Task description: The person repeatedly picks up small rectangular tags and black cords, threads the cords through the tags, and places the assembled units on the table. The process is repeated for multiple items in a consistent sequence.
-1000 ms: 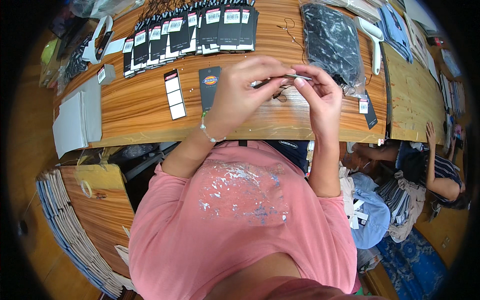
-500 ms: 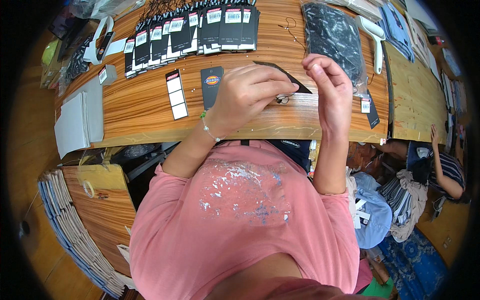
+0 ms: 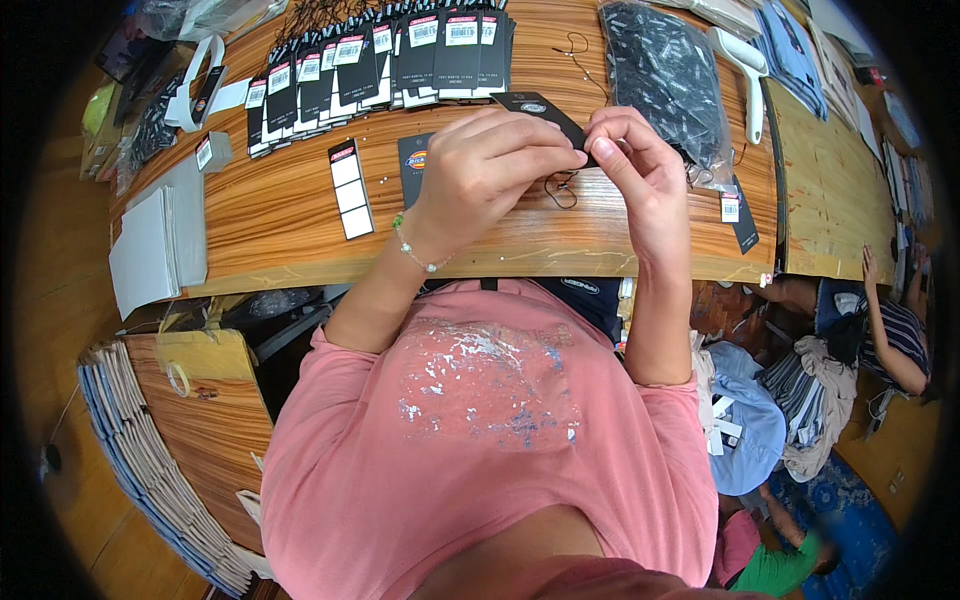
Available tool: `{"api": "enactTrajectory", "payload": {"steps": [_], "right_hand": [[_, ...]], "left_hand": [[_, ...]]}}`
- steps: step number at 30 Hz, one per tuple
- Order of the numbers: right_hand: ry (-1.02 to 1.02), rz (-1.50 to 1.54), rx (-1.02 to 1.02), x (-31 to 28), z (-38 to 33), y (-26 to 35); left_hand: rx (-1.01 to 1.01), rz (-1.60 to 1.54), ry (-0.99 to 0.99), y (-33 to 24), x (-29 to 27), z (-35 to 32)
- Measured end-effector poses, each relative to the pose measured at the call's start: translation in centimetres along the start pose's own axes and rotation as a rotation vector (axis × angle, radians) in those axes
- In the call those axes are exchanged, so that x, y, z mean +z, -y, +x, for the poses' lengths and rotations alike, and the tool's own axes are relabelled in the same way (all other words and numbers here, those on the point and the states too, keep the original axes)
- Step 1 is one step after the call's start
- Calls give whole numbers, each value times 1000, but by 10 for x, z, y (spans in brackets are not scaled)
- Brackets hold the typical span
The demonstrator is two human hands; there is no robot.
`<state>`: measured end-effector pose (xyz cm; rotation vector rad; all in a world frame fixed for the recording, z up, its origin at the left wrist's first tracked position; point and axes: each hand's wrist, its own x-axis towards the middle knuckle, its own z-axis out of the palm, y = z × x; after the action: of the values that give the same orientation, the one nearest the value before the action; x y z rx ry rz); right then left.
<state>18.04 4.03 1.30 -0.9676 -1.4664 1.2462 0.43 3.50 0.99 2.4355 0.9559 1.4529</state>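
Pinching black tag [image 3: 538, 110]; clear bag [image 3: 708, 176] beyond holds black cords [image 3: 655, 75].

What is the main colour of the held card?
The card is black, seen best in the head view.

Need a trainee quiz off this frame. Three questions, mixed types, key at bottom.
1. Open: What single thing is at the fingertips of both the left hand and the right hand?

2. True or false: The clear plastic bag lies to the right of the row of black tags.

3. Multiple choice: On which of the person's sides is the beaded bracelet worn?
A) Right
B) Left
C) Both

Key:
1. A single black tag
2. True
3. B
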Motion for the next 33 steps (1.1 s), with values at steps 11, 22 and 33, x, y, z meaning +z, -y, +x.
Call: {"api": "enactTrajectory", "payload": {"steps": [11, 22, 33], "right_hand": [[-129, 534, -115, -6, 11, 7], [-133, 560, -291, -1, 8, 22], [-115, 320, -230, -7, -9, 26]], "left_hand": [[-159, -160, 63, 4, 2, -9], [-589, -582, 85, 6, 6, -25], [-869, 240, 322, 88, -136, -104]]}}
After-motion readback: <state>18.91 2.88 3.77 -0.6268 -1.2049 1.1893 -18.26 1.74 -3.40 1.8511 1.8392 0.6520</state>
